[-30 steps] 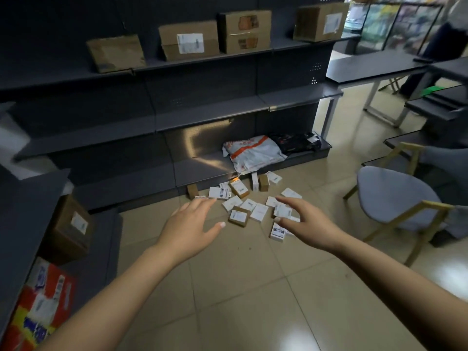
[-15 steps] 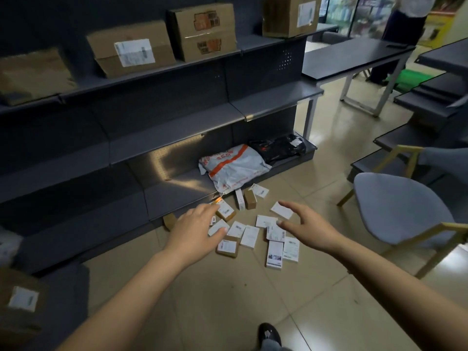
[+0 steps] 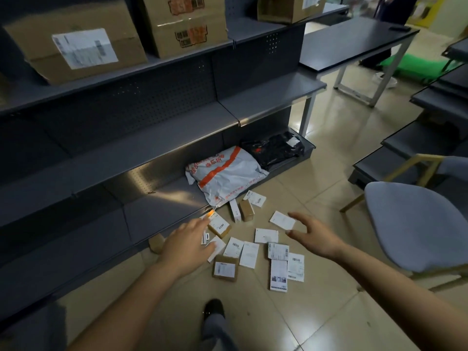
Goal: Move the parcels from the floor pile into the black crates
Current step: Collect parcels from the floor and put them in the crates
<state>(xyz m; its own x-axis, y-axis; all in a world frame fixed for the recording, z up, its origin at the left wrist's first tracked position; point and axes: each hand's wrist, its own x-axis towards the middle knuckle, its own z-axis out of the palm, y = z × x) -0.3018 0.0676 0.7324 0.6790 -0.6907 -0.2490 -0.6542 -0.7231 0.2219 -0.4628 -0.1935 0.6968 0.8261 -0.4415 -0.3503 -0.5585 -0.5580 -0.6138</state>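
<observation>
1. Both arms are further out than a second ago, and the pile of parcels (image 3: 253, 244) on the floor now sits right under the hands; the person has closed in on it.

2. The left hand (image 3: 186, 245) is spread flat, fingers straight, holding nothing. Its fingertips lie over the near-left edge of the pile, just by a brown box (image 3: 219, 226) with a white label; I cannot tell whether they touch it yet.

3. The right hand (image 3: 312, 235) is loose as well, thumb and fingers apart in a wide claw, gripping nothing. A white packet (image 3: 282, 220) lies between its thumb and forefinger as seen from above, and another white packet (image 3: 266, 235) lies just to that hand's left.

4. A small brown box (image 3: 225, 268) lies just below the left hand's fingers; two long white packets lie below the right hand.

5. Beyond both hands, a grey mailing bag (image 3: 225, 174) with an orange stripe and a black bag (image 3: 272, 148) rest on the bottom shelf (image 3: 162, 196).

6. No black crate is in view, so nothing has been moved yet by this look; the shift means the first pick-up is about to begin.

7. Off to the right hand's side stands a grey chair (image 3: 415, 224), close enough to crowd the carry.
</observation>
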